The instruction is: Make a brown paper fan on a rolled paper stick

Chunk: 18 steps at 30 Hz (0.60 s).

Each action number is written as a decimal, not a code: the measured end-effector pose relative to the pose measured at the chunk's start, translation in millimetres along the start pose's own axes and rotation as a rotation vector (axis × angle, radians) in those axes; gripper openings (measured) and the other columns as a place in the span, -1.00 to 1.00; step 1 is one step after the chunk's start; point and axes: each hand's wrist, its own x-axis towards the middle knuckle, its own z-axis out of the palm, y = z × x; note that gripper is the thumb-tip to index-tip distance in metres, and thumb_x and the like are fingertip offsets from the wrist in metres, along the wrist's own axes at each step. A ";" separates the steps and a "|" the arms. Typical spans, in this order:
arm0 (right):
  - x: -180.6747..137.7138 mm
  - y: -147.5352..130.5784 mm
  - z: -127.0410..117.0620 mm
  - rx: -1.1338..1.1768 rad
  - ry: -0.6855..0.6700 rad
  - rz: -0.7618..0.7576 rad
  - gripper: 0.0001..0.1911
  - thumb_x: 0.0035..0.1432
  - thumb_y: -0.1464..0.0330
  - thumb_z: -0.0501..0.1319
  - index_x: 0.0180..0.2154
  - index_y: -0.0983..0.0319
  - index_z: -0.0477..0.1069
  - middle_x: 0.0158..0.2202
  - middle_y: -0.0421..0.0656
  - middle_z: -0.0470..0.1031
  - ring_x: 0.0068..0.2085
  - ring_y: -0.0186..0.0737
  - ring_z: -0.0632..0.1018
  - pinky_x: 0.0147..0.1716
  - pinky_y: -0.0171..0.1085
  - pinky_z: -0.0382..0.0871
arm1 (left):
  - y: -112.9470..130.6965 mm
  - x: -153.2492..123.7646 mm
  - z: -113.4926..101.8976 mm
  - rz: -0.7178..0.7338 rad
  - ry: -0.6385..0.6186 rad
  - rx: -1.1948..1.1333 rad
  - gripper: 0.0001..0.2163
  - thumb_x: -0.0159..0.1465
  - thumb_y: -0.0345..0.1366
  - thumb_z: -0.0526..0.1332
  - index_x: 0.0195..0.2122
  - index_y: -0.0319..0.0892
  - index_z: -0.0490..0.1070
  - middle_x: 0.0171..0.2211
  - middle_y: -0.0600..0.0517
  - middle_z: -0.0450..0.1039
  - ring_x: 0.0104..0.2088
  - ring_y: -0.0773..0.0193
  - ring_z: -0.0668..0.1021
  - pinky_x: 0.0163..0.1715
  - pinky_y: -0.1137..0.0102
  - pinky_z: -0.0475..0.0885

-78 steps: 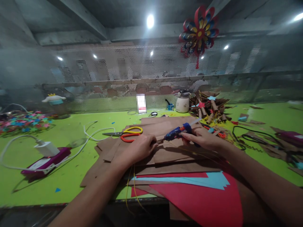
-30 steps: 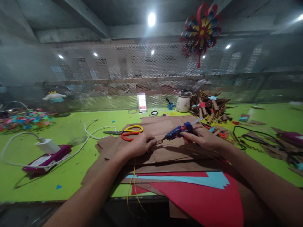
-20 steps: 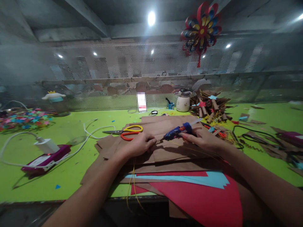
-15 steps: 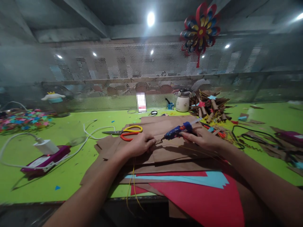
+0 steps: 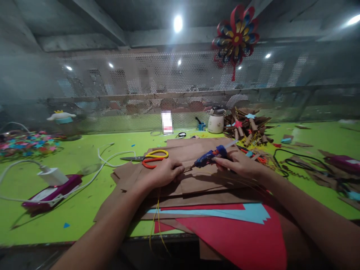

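In my right hand [image 5: 237, 164] is a blue hot glue gun [image 5: 209, 156], its nozzle angled down and left. The fingers of my left hand [image 5: 165, 173] are closed on a small strip of brown paper [image 5: 188, 168], whose free end lies close to the nozzle; whether they touch I cannot tell. A thin yellow string [image 5: 158, 210] hangs below my left hand over the table edge. Under both hands is a stack of brown paper sheets [image 5: 208, 187]. Scissors [image 5: 154, 159] with yellow and orange handles lie just beyond my left hand.
Red paper [image 5: 239, 236] and light blue paper [image 5: 254, 213] stick out at the front edge. A purple power strip [image 5: 53, 193] with a white charger is at left. Brown paper rolls with stars [image 5: 250, 127] are piled at the back right, beside a white jar [image 5: 216, 123].
The whole view has shifted very slightly to the left. My hands, the paper strip and the glue gun keep almost the same positions relative to one another.
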 end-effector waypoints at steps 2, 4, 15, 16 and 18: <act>-0.5 1.1 -1.6 0.007 -0.043 0.015 -0.47 0.15 -0.02 0.00 -0.54 0.26 0.42 -0.55 -0.16 0.42 -0.51 -0.32 0.38 -0.49 -0.34 0.20 | -1.0 0.1 -0.9 0.002 0.011 0.008 -0.66 0.27 -0.15 -0.06 -0.54 -0.21 0.30 -0.59 0.07 0.36 -0.56 0.37 0.35 -0.54 0.46 0.16; -1.5 0.1 -4.1 0.039 -0.073 0.020 -0.47 0.17 -0.01 0.00 -0.54 0.27 0.41 -0.54 -0.16 0.41 -0.51 -0.32 0.37 -0.48 -0.34 0.22 | -2.8 0.5 -1.6 0.002 0.025 0.026 -0.66 0.27 -0.15 -0.05 -0.54 -0.21 0.30 -0.59 0.08 0.36 -0.56 0.37 0.35 -0.54 0.45 0.15; 4.0 8.0 -8.9 0.524 0.212 0.123 -0.57 0.13 0.05 0.08 -0.43 0.30 0.39 -0.45 -0.08 0.45 -0.48 -0.29 0.44 -0.47 -0.32 0.32 | 0.1 0.2 1.8 0.043 0.141 0.132 -0.63 0.27 -0.06 -0.03 -0.39 -0.23 0.42 -0.47 0.02 0.43 -0.47 0.32 0.39 -0.51 0.44 0.15; 6.9 14.3 -7.7 0.462 0.298 0.142 -0.57 0.13 0.04 0.08 -0.42 0.30 0.39 -0.44 -0.07 0.45 -0.47 -0.27 0.44 -0.48 -0.31 0.32 | 1.5 -0.3 2.7 0.060 0.156 0.139 -0.62 0.28 -0.05 -0.03 -0.36 -0.23 0.43 -0.46 0.01 0.44 -0.46 0.32 0.39 -0.50 0.44 0.16; 13.1 27.4 -5.9 0.270 0.404 0.174 -0.57 0.11 0.05 0.08 -0.39 0.31 0.41 -0.43 -0.06 0.47 -0.46 -0.23 0.45 -0.48 -0.29 0.32 | 3.2 -1.0 4.6 0.089 0.180 0.161 -0.62 0.29 -0.06 -0.04 -0.34 -0.22 0.44 -0.45 0.01 0.45 -0.47 0.32 0.39 -0.49 0.44 0.17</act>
